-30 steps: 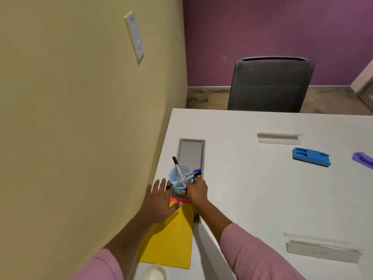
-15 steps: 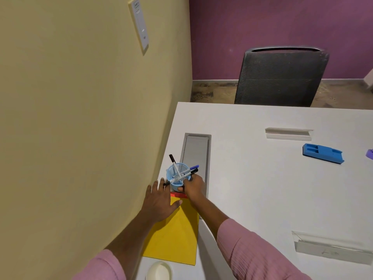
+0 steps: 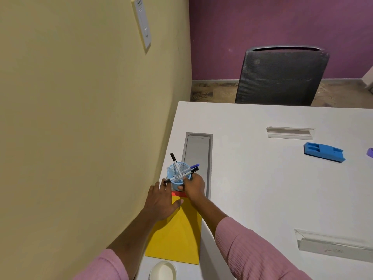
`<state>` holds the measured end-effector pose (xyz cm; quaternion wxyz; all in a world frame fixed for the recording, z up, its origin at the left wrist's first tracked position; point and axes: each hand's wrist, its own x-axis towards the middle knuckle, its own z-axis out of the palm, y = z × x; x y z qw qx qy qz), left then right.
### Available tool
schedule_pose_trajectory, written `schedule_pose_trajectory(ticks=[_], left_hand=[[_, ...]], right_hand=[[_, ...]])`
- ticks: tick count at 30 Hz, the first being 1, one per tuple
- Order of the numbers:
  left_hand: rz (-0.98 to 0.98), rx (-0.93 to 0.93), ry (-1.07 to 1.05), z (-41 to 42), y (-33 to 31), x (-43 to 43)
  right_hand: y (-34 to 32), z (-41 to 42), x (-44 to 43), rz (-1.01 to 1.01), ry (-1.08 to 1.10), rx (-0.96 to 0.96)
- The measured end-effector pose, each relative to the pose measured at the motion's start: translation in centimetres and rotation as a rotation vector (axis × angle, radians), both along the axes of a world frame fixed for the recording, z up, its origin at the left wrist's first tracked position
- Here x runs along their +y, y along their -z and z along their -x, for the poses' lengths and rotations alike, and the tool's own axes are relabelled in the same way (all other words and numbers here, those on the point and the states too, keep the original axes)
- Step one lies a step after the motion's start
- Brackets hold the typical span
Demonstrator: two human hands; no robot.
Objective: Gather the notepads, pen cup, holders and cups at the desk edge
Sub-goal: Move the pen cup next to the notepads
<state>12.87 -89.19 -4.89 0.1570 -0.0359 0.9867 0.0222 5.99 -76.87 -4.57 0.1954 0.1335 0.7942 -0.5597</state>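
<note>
The white desk [image 3: 262, 188] stands against a yellow wall on the left.

**Pen cup.** The blue mesh pen cup [image 3: 178, 174] stands upright near the desk's left edge, just beside a grey recessed panel [image 3: 198, 156]. It holds several markers [image 3: 182, 173] that lean outward in different directions.

**Hands.**
- The right hand [image 3: 194, 186] grips the lower wall of the pen cup, fingers curled round it.
- The left hand [image 3: 161, 201] lies flat with fingers spread on the far end of the yellow notepad [image 3: 177, 239]. It holds nothing.

**Notepad.** The yellow notepad lies flat along the left desk edge, just nearer than the pen cup. A red strip [image 3: 178, 194] shows at its far end; it cannot be told whether this is a separate pad.

**Other items.**
- A cream cup [image 3: 163, 270] stands at the bottom edge of the view, just beyond the notepad's near end.
- A clear holder [image 3: 289, 132], a blue holder [image 3: 324, 152] and a second clear holder [image 3: 333, 246] lie well apart on the right side of the desk.
- A black mesh chair [image 3: 280, 75] stands at the desk's far side.
</note>
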Motion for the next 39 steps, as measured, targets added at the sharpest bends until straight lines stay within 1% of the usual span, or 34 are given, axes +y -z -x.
schedule_pose_trajectory(ticks=[8,14,18,21,26,31,39], left_hand=[[-0.005,0.026,-0.029,-0.6,-0.8,0.6],[-0.013,0.149,-0.056,-1.6,-2.2,1.6],[0.072,0.164,-0.058,-2.4,-4.0,3.2],[0.059,0.191,-0.03,-2.8,-5.2,4.9],[0.014,0.281,0.093,-3.0,-8.2,9.6],[-0.039,0.335,0.203,-3.8,-10.6,15.6],[-0.107,0.361,0.353,-6.9,-13.9,26.8]], right_hand=[[-1.2,-0.7,0.6,-0.022,-0.037,-0.016],[-3.1,-2.0,3.2,-0.164,-0.104,0.031],[-4.9,-3.4,5.9,-0.37,-0.081,0.084],[-6.8,-4.7,8.3,-0.441,-0.035,0.126],[-9.8,-7.3,13.2,-0.438,0.041,0.199],[-12.6,-10.6,18.7,-0.421,0.128,0.224],[-15.3,-16.9,30.3,-0.588,0.199,0.228]])
